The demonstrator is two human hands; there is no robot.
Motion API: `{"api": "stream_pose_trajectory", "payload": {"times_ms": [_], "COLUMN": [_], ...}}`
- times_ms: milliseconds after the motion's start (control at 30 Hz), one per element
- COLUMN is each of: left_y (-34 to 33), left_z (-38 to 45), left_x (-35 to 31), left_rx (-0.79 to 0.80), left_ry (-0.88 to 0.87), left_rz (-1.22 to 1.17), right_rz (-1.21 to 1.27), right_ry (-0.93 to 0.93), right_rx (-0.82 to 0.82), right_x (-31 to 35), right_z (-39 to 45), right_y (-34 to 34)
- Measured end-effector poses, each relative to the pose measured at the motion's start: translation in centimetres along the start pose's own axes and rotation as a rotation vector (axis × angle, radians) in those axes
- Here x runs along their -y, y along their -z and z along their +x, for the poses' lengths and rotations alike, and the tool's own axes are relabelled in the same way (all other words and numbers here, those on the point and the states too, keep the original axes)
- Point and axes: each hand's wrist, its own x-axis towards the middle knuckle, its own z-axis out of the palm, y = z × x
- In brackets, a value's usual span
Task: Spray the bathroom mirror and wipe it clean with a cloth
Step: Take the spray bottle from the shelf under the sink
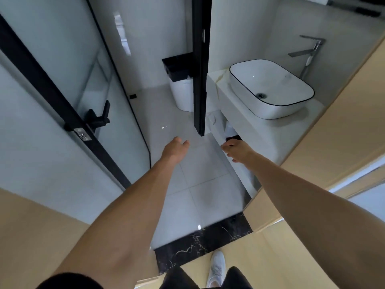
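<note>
A home bathroom: basin, tap, toilet, tiled floor.

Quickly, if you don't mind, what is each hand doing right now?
Left hand: open, fingers relaxed, holding nothing.
Right hand: fingers reaching under the white marble counter; cannot tell.

I can read no text, label, brand, number or sign anywhere in my view. The black bin lid at about twelve o'clock is plain, the basin at about one o'clock carries only its dark rim line, and the metal latch plate on the door at about ten o'clock shows screws but no lettering I can make out.
</note>
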Motion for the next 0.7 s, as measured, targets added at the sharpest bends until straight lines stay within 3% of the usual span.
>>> {"api": "stream_pose_trajectory", "payload": {"times_ms": [500, 700], "left_y": [0.2, 2.5], "left_z": [11.0, 19.0], "left_x": [-3.4, -4.7], "left_rx": [0.051, 0.091], "left_ry": [0.047, 0.005], "left_rz": [-0.05, -0.038], "right_rz": [0.058, 0.068], "right_ry": [-0.022, -0.051], "right_rx": [0.069, -0.034], "right_x": [3.9, 6.9], "right_z": [11.3, 17.4], "right_y": [1.6, 1.9]}}
